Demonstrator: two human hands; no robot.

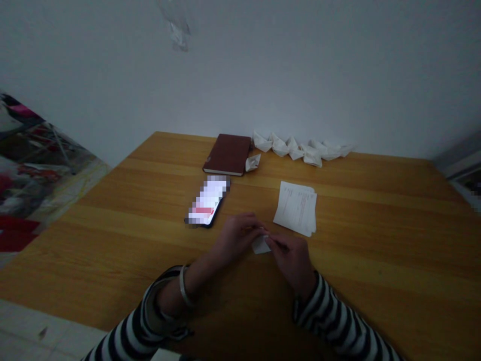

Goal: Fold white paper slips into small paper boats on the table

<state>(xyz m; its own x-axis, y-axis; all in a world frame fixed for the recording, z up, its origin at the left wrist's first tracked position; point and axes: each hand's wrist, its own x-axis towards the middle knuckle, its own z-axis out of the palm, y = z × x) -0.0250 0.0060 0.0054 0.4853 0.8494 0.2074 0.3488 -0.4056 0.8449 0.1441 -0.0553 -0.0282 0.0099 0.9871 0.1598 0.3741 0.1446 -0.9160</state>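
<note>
So, paper: you can see a small folded white paper [261, 245] just above the middle of the desk [356, 235]. Most of it is hidden by the fingers, and only a low corner shows.

Left hand: your left hand [235, 238] comes in from the lower left and touches the paper from that side. A metal bangle [183, 286] sits on that wrist, above a black and white striped sleeve [143, 326].

Right hand: your right hand [291, 263] comes in from the lower right and lies over the paper's right side. Its sleeve [330, 316] has the same stripes.

Grip: both hands are pinched together on the paper, with their fingers meeting over it.

Long line: you cannot tell which way the paper runs, because the fingers cover too much of it. Neither hand is clearly nearer.

Around: a stack of printed sheets [296, 208] lies just beside the right hand. A phone [208, 200] with a blurred screen lies near the left hand. Neither one is between the hands.

Far edge: a brown notebook [227, 154], a small paper boat [253, 162], and a row of paper boats [300, 150] sit by the white wall [240, 65].
</note>
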